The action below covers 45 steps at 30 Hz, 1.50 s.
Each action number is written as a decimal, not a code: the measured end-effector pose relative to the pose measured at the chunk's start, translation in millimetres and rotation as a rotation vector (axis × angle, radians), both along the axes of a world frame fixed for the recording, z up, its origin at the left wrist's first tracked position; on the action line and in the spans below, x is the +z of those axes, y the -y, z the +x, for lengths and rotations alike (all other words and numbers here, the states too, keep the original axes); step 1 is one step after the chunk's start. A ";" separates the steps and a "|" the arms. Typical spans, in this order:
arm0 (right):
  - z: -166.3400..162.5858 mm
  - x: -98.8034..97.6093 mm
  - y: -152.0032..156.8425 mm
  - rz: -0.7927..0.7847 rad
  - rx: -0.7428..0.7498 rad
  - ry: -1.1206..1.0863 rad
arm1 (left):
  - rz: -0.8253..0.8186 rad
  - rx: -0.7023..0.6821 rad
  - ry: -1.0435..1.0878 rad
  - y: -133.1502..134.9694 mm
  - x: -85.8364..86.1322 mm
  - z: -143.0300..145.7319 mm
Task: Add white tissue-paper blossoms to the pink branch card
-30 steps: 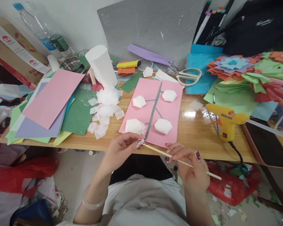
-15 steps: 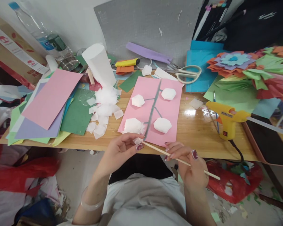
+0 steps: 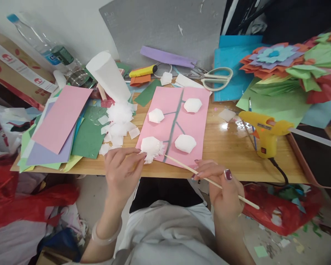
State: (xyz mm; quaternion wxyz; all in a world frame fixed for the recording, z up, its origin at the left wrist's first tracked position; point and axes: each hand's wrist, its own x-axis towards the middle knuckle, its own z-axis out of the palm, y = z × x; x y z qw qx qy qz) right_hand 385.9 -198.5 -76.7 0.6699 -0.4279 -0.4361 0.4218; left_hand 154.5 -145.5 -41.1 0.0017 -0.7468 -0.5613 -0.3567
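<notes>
A pink card (image 3: 191, 121) lies at the table's front edge with a grey-green stem drawn down it and several white padded shapes on it. The lower-left white shape (image 3: 151, 144) has a fringe of small paper bits along its right and lower sides. My left hand (image 3: 124, 165) is closed in a pinch at that fringe; whatever is between its fingertips is too small to make out. My right hand (image 3: 223, 187) grips a thin wooden stick (image 3: 182, 165), whose bare tip points at the card just right of the fringe. Left of the card sits a pile of white paper squares (image 3: 120, 117).
A yellow glue gun (image 3: 262, 129) stands at right beside a dark tablet-like slab (image 3: 317, 154). Scissors (image 3: 217, 79), a yellow cutter (image 3: 143, 71) and a white roll (image 3: 109, 75) are behind. Coloured sheets (image 3: 62, 117) are stacked at left, and paper flowers (image 3: 276, 55) at right.
My left hand has moved left, away from the stick's tip, to the fringed shape. The white paper piece at the tip is gone from there, and more fringe shows below the shape.
</notes>
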 end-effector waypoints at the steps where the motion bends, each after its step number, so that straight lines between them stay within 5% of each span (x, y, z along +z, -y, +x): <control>1: -1.8 0.7 0.0 0.019 -0.002 0.029 | 0.075 0.014 -0.091 0.1 -5.3 1.7; 10: -17.1 7.5 -9.9 0.113 0.149 0.373 | 0.258 -0.027 -0.254 7.0 -27.7 9.8; 22: -23.6 0.8 -13.2 0.094 0.171 0.529 | 0.133 0.040 -0.153 8.1 -35.2 6.9; 29: -26.3 7.6 -14.3 0.156 0.148 0.615 | -0.188 0.108 -0.091 9.4 -34.0 2.9; 45: -38.7 15.2 -16.8 0.253 0.166 0.844 | -0.284 0.147 0.020 11.4 -38.5 -3.3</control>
